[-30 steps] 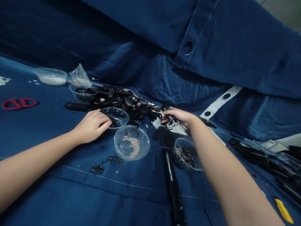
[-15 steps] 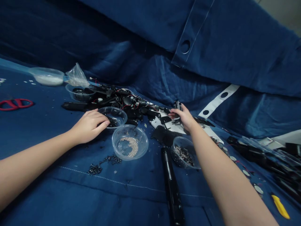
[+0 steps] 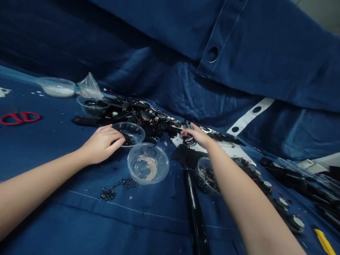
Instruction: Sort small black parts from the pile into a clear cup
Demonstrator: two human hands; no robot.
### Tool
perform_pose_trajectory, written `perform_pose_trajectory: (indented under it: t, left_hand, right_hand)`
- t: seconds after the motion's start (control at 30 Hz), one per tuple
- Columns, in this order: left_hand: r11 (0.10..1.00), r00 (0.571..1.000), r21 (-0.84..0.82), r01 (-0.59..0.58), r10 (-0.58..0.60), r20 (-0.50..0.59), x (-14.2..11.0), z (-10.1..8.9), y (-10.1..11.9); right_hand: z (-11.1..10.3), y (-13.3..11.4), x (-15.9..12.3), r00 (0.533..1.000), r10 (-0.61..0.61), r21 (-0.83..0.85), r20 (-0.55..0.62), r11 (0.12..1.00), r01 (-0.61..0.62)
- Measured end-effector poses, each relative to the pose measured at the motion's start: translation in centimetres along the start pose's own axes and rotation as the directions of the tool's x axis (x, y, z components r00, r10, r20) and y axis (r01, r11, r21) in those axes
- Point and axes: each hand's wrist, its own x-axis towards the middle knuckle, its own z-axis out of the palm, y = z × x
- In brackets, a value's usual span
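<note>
My left hand (image 3: 102, 144) rests with curled fingers at the rim of a clear plastic bowl (image 3: 135, 131) holding black screws. My right hand (image 3: 196, 136) grips a small black plastic part (image 3: 189, 132) at the edge of a heap of dismantled black electronic parts (image 3: 138, 117) with red wires. Nearer me, between my hands, stands a clear bowl of tiny silver screws (image 3: 148, 163). My right forearm partly hides another clear bowl of dark and silver screws (image 3: 204, 176).
Blue cloth covers the surface and rises in folds behind. A long black handle (image 3: 193, 209) lies near my right arm, beside round speakers (image 3: 281, 205) with wires. Red scissors (image 3: 20, 118), a powder-filled clear scoop (image 3: 56, 87), and a yellow-handled knife (image 3: 324, 241) lie farther out.
My right hand has come down and to the left with the black part, uncovering more round speakers beside my forearm. My left hand stays at the bowl.
</note>
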Motion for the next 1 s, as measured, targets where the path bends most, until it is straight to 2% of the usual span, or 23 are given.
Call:
perform_pose_trajectory:
  t: [0.1, 0.23, 0.4, 0.63, 0.77, 1.0]
  left_hand:
    - [1.0, 1.0, -0.002, 0.003, -0.003, 0.008, 0.0, 0.0, -0.1]
    - [1.0, 1.0, -0.007, 0.007, -0.007, 0.005, -0.1, 0.0, 0.0]
    - [1.0, 1.0, -0.007, 0.016, -0.016, 0.008, -0.1, 0.0, 0.1]
    - [0.999, 1.0, -0.015, 0.03, -0.03, 0.01, -0.2, 0.0, 0.1]
    - [0.999, 0.999, -0.016, 0.034, -0.034, 0.006, -0.2, 0.0, 0.1]
    - [1.0, 1.0, -0.011, 0.022, -0.022, 0.007, -0.1, 0.1, 0.0]
  right_hand:
    - [0.2, -0.7, 0.1, 0.997, 0.047, -0.03, 0.059, 0.999, -0.045]
    - [-0.3, -1.7, 0.1, 0.995, 0.064, 0.016, 0.08, 0.998, -0.066]
    - [0.0, -2.2, 0.4, 0.997, 0.066, 0.063, 0.049, 0.996, -0.069]
    - [1.5, -2.7, 0.5, 0.997, 0.069, 0.035, 0.041, 0.997, -0.071]
    - [0.4, -3.2, 0.3, 0.996, 0.074, -0.006, 0.043, 0.997, -0.074]
    - [-2.9, -2.1, -0.9, 0.99, 0.13, -0.127, -0.063, 0.982, -0.137]
